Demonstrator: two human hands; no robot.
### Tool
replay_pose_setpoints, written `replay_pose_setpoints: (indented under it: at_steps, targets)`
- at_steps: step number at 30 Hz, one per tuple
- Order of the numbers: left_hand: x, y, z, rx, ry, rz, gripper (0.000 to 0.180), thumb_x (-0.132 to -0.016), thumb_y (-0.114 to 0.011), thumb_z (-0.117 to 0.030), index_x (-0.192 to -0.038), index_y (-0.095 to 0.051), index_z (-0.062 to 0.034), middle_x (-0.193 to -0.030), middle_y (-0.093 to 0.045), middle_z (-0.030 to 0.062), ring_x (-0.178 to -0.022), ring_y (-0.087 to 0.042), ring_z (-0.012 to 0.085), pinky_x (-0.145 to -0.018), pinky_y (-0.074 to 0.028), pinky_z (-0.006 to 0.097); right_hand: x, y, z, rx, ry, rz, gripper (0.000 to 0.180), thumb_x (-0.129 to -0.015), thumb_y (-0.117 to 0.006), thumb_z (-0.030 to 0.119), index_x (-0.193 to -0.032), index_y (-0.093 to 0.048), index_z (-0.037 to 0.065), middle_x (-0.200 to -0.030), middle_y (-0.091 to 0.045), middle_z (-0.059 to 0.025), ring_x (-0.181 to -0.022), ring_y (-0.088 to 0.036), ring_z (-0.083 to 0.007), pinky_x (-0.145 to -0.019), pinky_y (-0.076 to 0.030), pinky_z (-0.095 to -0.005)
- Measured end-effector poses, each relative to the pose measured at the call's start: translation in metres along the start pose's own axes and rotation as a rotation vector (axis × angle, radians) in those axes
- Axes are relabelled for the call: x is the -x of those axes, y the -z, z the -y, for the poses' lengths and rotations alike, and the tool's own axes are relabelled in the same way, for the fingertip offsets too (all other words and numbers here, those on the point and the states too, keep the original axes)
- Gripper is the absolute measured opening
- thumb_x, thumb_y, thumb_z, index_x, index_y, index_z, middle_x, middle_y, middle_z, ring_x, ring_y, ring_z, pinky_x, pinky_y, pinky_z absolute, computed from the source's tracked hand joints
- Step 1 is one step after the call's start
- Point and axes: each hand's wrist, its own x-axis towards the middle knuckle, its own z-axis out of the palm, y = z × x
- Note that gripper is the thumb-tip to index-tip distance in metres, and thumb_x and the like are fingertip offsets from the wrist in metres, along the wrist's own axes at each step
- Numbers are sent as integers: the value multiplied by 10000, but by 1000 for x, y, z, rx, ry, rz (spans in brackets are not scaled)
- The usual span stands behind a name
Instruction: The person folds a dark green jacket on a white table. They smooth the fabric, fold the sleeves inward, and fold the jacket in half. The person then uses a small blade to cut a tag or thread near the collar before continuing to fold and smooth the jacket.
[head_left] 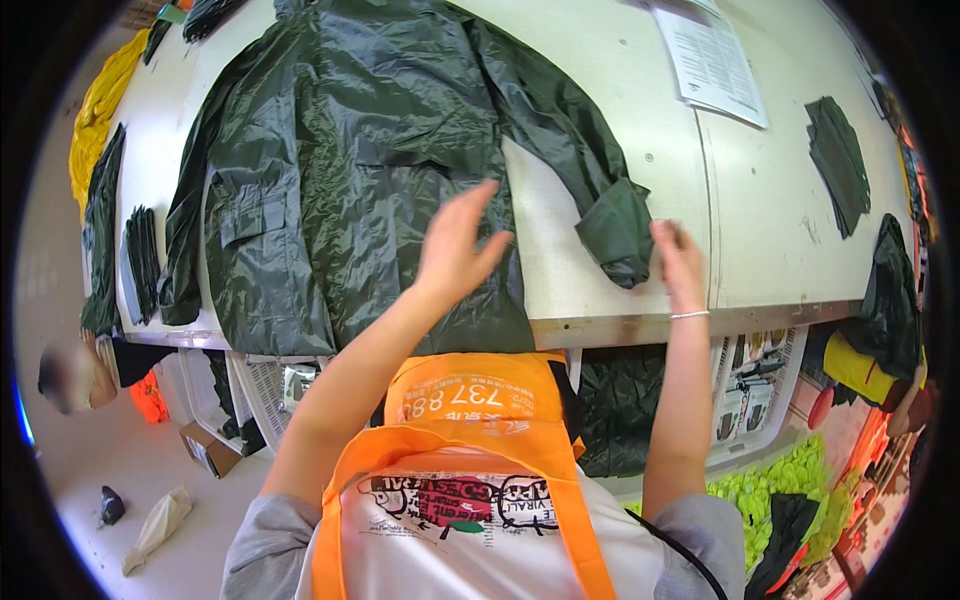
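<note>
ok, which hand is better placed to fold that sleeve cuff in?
Right, probably. The right hand sits right beside the cuff of the dark green rain jacket, fingers at its edge. The left hand hovers open over the jacket body.

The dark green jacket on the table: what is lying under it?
Under the dark green jacket only the white table shows, bare around it. Its hem hangs over the front edge. Whatever lies beneath the cloth is covered. The left hand hovers over it.
</note>
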Motion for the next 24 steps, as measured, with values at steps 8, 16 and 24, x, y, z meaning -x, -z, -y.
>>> replay_pose_setpoints:
  at_steps: [8,16,24]
  targets:
    - [-35,-31,-41,451,164,318,249,-791,-726,-155,-909,-652,51,-837,-670,58,-811,-581,100,-762,-464,268,33,-36,-25,-399,-177,281,215,-872,-618,88,-1066,-625,-5,-684,-568,4,-478,-395,-39,-425,-295,-200]
    - [-55,41,-73,540,307,564,840,-945,-183,-628,-964,-655,66,-859,-679,86,-853,-601,144,-866,-431,298,83,-45,81,-55,653,532,246,-854,-665,116,-1072,-625,10,-773,-612,23,-600,-396,-29,-565,-365,-179]
    - [-40,50,-28,880,301,554,244,-915,-550,-222,-941,-650,0,-907,-645,3,-853,-551,74,-833,-413,238,60,-56,79,-205,357,777,114,-878,-656,113,-904,-646,3,-757,-593,44,-678,-481,-34,-604,-408,-194]
